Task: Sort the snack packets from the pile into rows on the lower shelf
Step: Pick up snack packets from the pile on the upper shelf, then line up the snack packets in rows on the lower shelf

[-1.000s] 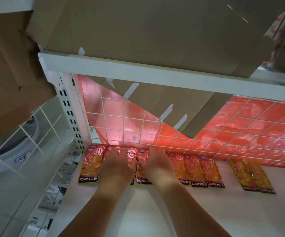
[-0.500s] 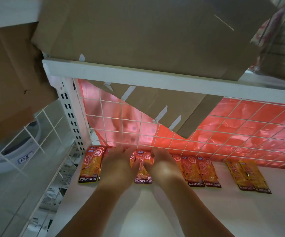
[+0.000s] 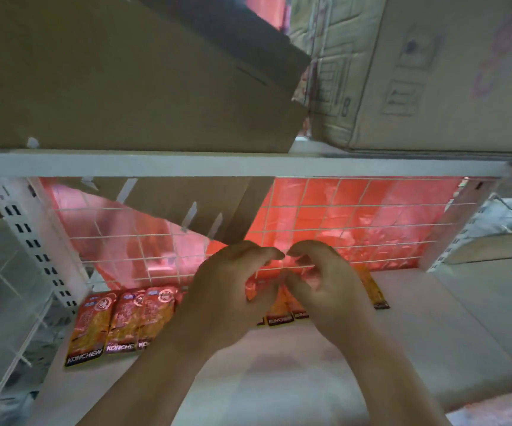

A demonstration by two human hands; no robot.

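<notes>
A row of red and orange KONCHEW snack packets point(image 3: 90, 327) lies flat along the back of the white lower shelf point(image 3: 310, 379). My left hand point(image 3: 227, 290) and my right hand point(image 3: 325, 281) arch side by side over the middle of the row, fingers curled and fingertips almost meeting. The left thumb and fingers close on a red packet point(image 3: 257, 287). The right thumb presses an orange packet point(image 3: 279, 315), whose top is hidden under the hand. One more orange packet point(image 3: 374, 290) shows to the right of my right hand.
A white wire grid point(image 3: 356, 226) with red plastic behind it closes the back. The upper shelf's edge point(image 3: 248, 164) runs overhead, carrying cardboard boxes point(image 3: 125, 87). A cardboard flap point(image 3: 187, 204) hangs behind the grid. A slotted upright point(image 3: 33, 241) stands at the left.
Both hands have moved right along the row, from the left packets to the middle ones. Their fingers have curled more. The view has shifted right too.
</notes>
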